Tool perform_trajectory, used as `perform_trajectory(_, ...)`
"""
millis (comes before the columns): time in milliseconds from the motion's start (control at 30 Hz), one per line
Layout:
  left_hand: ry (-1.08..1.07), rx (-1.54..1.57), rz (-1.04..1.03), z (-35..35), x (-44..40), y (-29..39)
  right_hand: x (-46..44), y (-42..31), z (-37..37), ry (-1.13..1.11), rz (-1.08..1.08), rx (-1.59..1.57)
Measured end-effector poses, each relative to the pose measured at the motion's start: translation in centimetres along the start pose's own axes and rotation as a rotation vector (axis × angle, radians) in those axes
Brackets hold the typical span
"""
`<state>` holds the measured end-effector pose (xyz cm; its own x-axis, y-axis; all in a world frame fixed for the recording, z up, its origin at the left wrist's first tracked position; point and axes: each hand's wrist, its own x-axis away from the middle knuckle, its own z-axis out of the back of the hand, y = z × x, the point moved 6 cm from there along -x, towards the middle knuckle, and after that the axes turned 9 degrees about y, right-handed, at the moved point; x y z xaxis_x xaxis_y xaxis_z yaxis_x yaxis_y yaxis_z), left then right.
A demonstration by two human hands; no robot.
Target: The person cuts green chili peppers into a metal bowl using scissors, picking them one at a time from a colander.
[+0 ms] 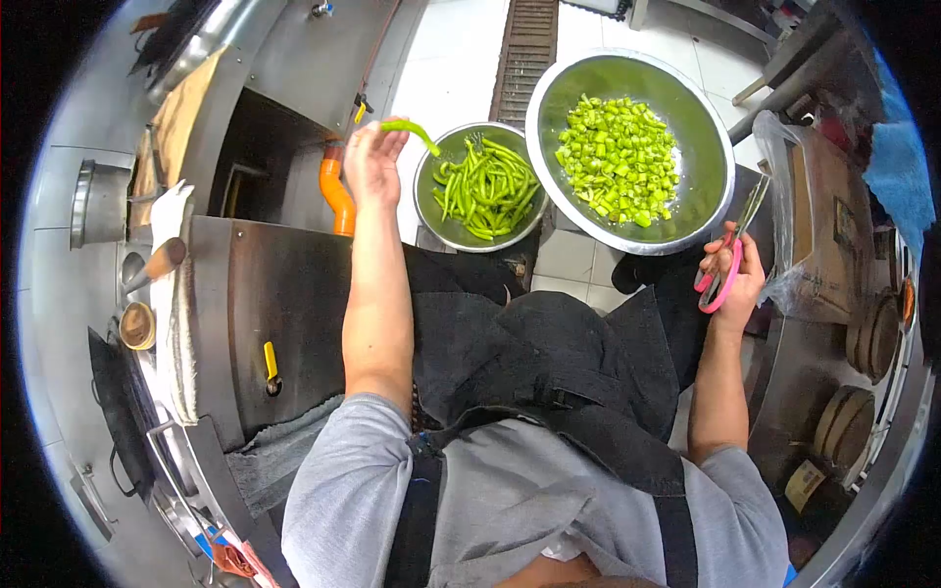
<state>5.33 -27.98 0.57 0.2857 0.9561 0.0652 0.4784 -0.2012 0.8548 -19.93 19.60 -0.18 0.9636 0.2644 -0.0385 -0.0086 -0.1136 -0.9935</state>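
My left hand (374, 165) is closed on a long green chili pepper (413, 133), raised at the left rim of a steel bowl (425, 201). Inside that bowl lie several whole green chilies (485, 188). A larger steel basin (708, 127) stands to its right and holds chopped green chili pieces (619, 162). To the right of the basin, my right hand (737, 274) grips scissors (722, 277) with pink handles. Their metal blades point up and away from me; whether they are parted is hard to make out.
An orange pipe (335, 191) runs beside the steel counter (289, 314) on my left. A plastic-wrapped cardboard box (828, 220) stands at the right. A floor drain grate (525, 59) lies beyond the bowls, and a grey cloth (279, 456) sits near my left elbow.
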Motion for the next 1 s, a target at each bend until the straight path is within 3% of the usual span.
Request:
perform_trajectory(100,-0.064,0.260,0.113,-4.1,1.3,2.9,-0.1,0.3,0.3,0.000,0.026,0.003)
perform_trajectory(167,-0.165,0.048,0.381,-6.6,4.6,0.1,-0.2,0.5,0.4,0.000,-0.017,0.004)
perform_trajectory(233,-0.522,-0.363,0.682,-5.4,9.4,-6.7,0.0,0.1,0.3,0.002,-0.002,-0.030)
perform_trajectory(300,-0.727,-0.936,0.773,-6.4,16.8,-8.5,-0.1,0.6,0.8,0.021,0.002,-0.031)
perform_trajectory(367,-0.846,-1.065,0.696,-5.3,19.2,-11.2,0.0,0.4,0.9,0.039,-0.005,-0.002)
perform_trajectory(500,-0.542,-1.029,0.490,-7.3,17.4,-7.2,0.2,-0.5,0.9,0.020,0.008,-0.016)
perform_trajectory(667,-0.544,-1.108,0.286,-9.0,15.6,-3.8,-0.1,-0.2,0.5,0.040,0.027,0.030)
perform_trajectory(733,-0.412,-1.147,0.061,-9.0,14.8,-3.7,0.0,-0.4,0.5,0.056,0.036,0.025)
perform_trajectory(767,-0.428,-1.152,0.061,-9.8,15.3,-3.8,0.2,-0.4,0.2,0.030,0.023,0.033)
perform_trajectory(833,-0.460,-0.858,0.195,-11.4,16.9,-4.3,0.6,-0.3,-0.8,-0.076,-0.053,0.038)
perform_trajectory(1000,-0.566,-0.766,0.318,-14.7,20.2,-7.9,2.9,2.9,-4.7,-0.395,-0.242,0.057)
